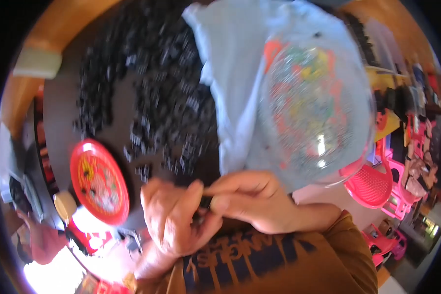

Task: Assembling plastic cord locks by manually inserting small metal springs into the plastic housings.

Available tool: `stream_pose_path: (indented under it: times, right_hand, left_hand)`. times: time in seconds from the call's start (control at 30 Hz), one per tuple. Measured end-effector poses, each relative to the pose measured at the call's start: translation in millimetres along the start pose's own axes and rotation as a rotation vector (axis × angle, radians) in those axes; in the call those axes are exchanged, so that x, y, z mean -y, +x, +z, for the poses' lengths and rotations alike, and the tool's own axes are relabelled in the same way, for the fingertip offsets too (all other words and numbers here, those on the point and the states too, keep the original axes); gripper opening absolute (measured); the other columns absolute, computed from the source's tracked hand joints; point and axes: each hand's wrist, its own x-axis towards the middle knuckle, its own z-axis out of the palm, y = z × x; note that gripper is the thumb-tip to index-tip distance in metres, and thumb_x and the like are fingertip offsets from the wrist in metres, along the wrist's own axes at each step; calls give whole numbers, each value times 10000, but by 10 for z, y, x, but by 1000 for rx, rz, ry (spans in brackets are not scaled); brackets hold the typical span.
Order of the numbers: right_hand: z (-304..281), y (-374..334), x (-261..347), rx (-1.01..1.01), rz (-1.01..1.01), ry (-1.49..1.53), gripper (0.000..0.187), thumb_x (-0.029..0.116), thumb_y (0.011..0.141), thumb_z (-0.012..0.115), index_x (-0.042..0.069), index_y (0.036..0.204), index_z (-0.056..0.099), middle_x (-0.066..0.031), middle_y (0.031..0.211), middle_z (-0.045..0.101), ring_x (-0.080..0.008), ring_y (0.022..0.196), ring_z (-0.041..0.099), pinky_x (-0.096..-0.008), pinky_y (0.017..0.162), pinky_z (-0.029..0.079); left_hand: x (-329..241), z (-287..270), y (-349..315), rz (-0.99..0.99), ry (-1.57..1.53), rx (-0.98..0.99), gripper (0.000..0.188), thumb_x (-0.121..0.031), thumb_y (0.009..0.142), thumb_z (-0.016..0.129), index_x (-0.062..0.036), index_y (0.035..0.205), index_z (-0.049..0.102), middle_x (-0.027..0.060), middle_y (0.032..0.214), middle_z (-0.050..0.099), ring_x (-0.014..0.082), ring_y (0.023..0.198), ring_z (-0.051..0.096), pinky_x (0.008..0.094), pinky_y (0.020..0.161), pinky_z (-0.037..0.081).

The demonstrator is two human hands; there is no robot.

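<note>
Both hands meet in front of my chest at the near edge of the dark table. My left hand (174, 215) is closed, its thumb and fingertips pinching a small black part (205, 201), mostly hidden by the fingers. From the other side, my right hand (250, 200) grips the same part between thumb and forefinger. Just beyond my hands, many small black plastic pieces (149, 93) lie loosely heaped over the table. A red plate (76, 171) with a patterned middle and a few dark bits sits left of my left hand.
A pale blue cloth (230, 88) covers the table's right side. On it rests a see-through round tray (362, 122) with many small shiny bits over a coloured pattern. Pink plastic chairs (372, 183) stand at the right. Another person (44, 240) is at the lower left.
</note>
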Motion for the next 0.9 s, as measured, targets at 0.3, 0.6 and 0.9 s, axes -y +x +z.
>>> stream_pose_path:
  times: [0.3,0.6,0.9]
  right_hand:
    - [178,-101,121,82,-188,-335,212,95,943,582,-37,1107,602,-33,971,631,-69,889,575,-213,762,468]
    - [286,-284,998,-249,-510,-734,230,104,905,638,7,1113,614,-39,1019,635,-97,952,592,-255,775,479]
    - [-1042,918,3482,-962,-1411,-1263,240,178,828,672,2,992,674,-120,876,693,-198,801,654,-313,756,503]
  left_hand:
    - [-112,-177,35,142,75,36,339,-137,785,668,24,1051,531,100,816,524,245,670,495,461,723,419]
    - [-6,-131,35,78,-91,-18,566,-154,785,666,43,1264,437,82,796,551,227,682,510,490,776,423]
    - [79,52,-25,68,-14,28,270,56,716,610,38,985,602,105,801,562,258,659,540,427,698,459]
